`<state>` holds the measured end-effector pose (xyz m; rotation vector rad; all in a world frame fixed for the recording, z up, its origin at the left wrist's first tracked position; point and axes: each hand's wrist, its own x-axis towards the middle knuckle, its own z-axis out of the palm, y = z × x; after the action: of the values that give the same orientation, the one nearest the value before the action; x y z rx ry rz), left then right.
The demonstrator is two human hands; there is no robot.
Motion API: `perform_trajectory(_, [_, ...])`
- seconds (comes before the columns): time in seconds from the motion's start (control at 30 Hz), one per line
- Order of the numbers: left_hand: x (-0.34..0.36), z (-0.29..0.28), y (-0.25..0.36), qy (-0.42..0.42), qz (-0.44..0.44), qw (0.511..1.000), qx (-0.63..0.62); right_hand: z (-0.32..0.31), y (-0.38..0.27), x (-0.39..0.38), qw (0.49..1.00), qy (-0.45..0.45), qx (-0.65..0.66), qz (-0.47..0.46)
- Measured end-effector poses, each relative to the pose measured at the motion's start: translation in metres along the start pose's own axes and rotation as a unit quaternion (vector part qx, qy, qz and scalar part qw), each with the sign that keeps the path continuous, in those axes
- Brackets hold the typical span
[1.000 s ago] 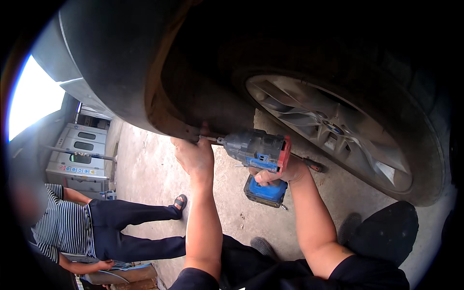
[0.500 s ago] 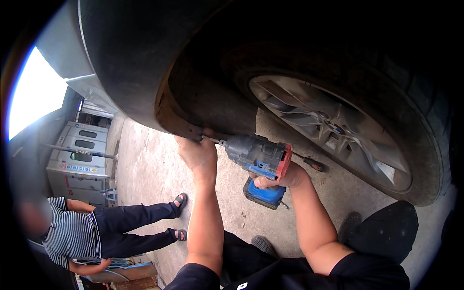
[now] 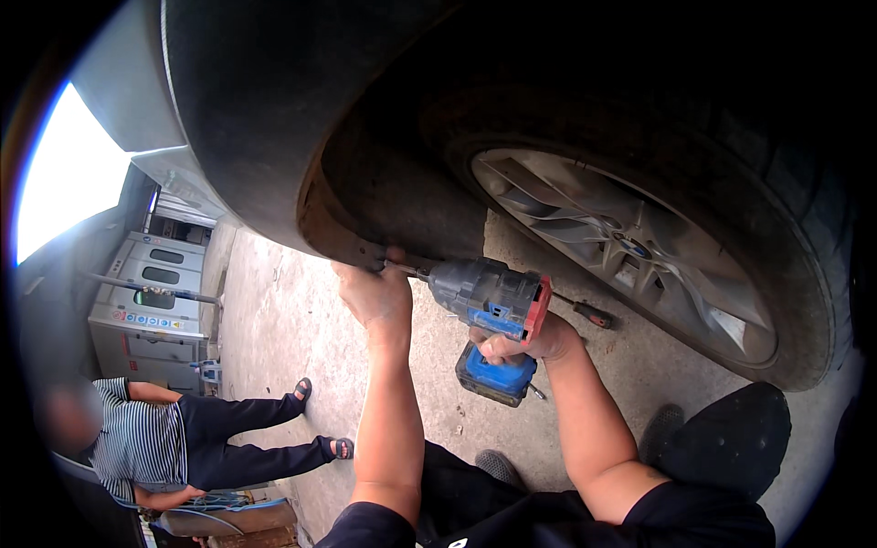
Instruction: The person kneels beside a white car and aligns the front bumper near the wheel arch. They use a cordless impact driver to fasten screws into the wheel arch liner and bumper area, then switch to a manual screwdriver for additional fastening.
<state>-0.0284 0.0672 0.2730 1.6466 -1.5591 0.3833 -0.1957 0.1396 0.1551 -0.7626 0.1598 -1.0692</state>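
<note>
My right hand [image 3: 548,340] is wrapped round the grip of a black, blue and red cordless impact driver [image 3: 484,290], with its blue battery below. The driver's thin bit points left at the lower edge of a dark car bumper [image 3: 247,137], where it meets the wheel arch liner [image 3: 416,205]. My left hand [image 3: 376,297] is closed at that same edge, beside the bit's tip. One fingertip shows past the edge; the fastener, if there is one, is hidden behind the fingers.
A car wheel [image 3: 630,242] with silver spokes stands close on the right. A screwdriver [image 3: 596,316] with a dark and red handle lies on the concrete floor near the tyre. At left, a person in a striped shirt [image 3: 142,438] stands before a grey cabinet [image 3: 155,283].
The person at left has shifted one foot back toward the left. My hands and the impact driver stay almost where they were, with only a slight shift of the view.
</note>
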Motion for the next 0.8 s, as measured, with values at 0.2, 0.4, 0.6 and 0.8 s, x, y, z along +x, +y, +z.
perform_trajectory(0.2, [0.001, 0.001, -0.001, -0.002, -0.006, 1.000, 0.005, 0.004, 0.001, -0.001, 1.000, 0.011, -0.013, -0.017])
perform_trajectory(0.4, [0.000, 0.001, 0.002, 0.010, 0.022, 1.000, -0.018, -0.003, 0.006, 0.004, 0.998, -0.015, -0.045, -0.042])
perform_trajectory(0.6, [0.000, 0.000, 0.002, -0.010, -0.011, 1.000, -0.015, -0.006, 0.015, 0.004, 0.995, 0.010, -0.083, -0.051])
perform_trajectory(0.8, [0.001, -0.002, 0.002, -0.015, -0.004, 1.000, 0.000, -0.006, 0.024, 0.010, 0.978, 0.026, -0.181, -0.104])
